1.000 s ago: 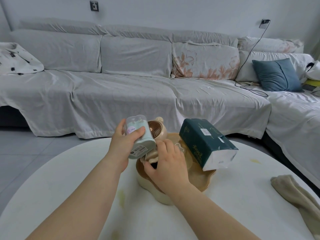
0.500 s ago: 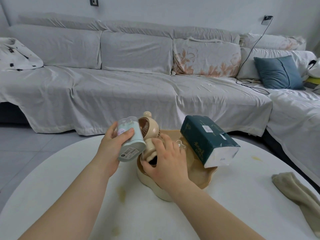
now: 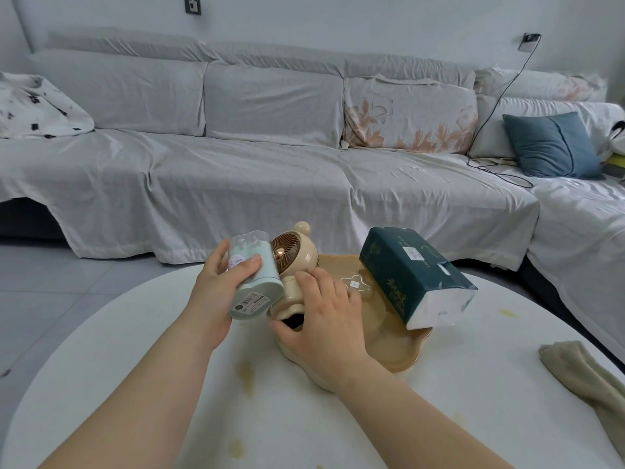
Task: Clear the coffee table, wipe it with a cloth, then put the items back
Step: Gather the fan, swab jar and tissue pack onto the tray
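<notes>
A round white coffee table point(image 3: 456, 394) carries yellowish stains. My left hand point(image 3: 216, 299) holds a pale green cylindrical container point(image 3: 255, 279) tilted in the air above the table. My right hand point(image 3: 324, 319) is wrapped around the base of a beige bear-shaped mini fan point(image 3: 294, 257), which stands at the near edge of a beige tray point(image 3: 399, 350). A dark green tissue pack point(image 3: 416, 275) leans tilted on the tray's right side. A tan cloth point(image 3: 588, 380) lies on the table at the far right.
A long grey-covered sofa point(image 3: 270, 170) runs behind the table, with a floral cushion point(image 3: 409, 116), a blue cushion point(image 3: 551, 147) and a black cable point(image 3: 497, 96). Grey tiled floor point(image 3: 50, 282) shows at the left.
My left hand has drawn the green container to the left, away from the fan. My right hand has stayed on the fan's base, and the fan now stands more upright.
</notes>
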A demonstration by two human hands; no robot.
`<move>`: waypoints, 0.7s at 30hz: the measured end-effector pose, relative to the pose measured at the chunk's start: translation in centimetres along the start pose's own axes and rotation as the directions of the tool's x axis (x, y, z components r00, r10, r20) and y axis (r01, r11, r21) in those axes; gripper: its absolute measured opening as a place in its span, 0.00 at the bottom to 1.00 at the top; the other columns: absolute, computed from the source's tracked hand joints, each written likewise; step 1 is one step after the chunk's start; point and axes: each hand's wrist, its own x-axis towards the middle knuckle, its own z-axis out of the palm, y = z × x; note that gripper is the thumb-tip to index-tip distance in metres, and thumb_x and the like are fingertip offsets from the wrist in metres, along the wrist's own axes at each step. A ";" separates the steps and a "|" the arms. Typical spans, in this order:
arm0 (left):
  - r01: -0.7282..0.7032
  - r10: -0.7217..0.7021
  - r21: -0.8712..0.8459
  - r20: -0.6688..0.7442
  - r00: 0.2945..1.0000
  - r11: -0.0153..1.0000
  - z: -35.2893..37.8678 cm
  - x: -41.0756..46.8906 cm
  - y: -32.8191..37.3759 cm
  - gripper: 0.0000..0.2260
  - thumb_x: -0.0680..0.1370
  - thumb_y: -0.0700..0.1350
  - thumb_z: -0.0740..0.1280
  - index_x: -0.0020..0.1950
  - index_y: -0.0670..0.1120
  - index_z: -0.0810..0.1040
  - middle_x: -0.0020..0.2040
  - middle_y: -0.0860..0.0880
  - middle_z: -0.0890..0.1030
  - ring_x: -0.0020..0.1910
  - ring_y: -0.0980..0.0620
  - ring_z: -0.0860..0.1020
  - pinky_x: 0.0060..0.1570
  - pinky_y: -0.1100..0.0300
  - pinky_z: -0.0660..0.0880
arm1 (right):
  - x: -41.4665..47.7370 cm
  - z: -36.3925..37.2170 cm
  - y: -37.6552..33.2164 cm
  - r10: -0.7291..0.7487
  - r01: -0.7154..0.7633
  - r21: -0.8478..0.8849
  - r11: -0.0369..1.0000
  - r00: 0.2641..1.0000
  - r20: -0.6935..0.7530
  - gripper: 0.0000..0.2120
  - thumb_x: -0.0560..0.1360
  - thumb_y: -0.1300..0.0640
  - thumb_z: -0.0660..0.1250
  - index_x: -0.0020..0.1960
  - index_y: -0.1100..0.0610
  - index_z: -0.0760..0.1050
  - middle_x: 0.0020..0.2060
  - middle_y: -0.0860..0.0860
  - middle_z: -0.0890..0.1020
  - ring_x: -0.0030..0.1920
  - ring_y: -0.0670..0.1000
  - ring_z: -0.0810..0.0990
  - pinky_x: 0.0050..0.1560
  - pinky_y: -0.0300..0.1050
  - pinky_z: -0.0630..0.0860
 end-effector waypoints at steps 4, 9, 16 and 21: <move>-0.007 0.007 -0.012 0.011 1.000 1.000 0.1 -0.1 0.3 0.21 0.73 0.41 0.65 0.65 0.50 0.68 0.47 0.50 0.77 0.37 0.52 0.78 0.27 0.67 0.76 | -0.1 -0.1 0.3 -0.015 0.016 -0.006 1.000 0.998 0.053 0.34 0.66 0.36 0.61 0.67 0.51 0.59 0.67 0.49 0.66 0.64 0.53 0.66 0.63 0.50 0.58; -0.006 0.007 -0.050 0.037 0.999 0.999 0.0 -0.4 0.3 0.25 0.73 0.41 0.65 0.68 0.51 0.65 0.61 0.44 0.74 0.41 0.51 0.78 0.28 0.66 0.77 | -0.2 -0.9 0.0 -0.049 0.050 0.132 0.990 0.999 -0.011 0.33 0.67 0.40 0.61 0.68 0.53 0.60 0.68 0.49 0.65 0.68 0.51 0.61 0.68 0.46 0.51; -0.082 0.099 -0.097 0.188 0.977 0.992 0.4 -0.9 0.0 0.27 0.68 0.44 0.66 0.67 0.50 0.66 0.59 0.44 0.76 0.42 0.53 0.81 0.33 0.63 0.78 | 1.3 -2.9 -3.4 0.061 -0.032 0.553 0.832 0.998 -0.033 0.29 0.69 0.46 0.65 0.66 0.53 0.61 0.63 0.48 0.68 0.63 0.49 0.67 0.64 0.47 0.64; -0.016 0.034 -0.133 0.131 0.991 0.991 1.4 -0.8 -0.5 0.14 0.77 0.53 0.56 0.59 0.55 0.75 0.50 0.52 0.83 0.46 0.55 0.82 0.36 0.64 0.78 | 2.6 -2.9 -4.2 0.109 -0.173 0.594 0.786 0.984 0.141 0.30 0.72 0.47 0.64 0.69 0.52 0.56 0.66 0.49 0.66 0.65 0.53 0.67 0.63 0.56 0.68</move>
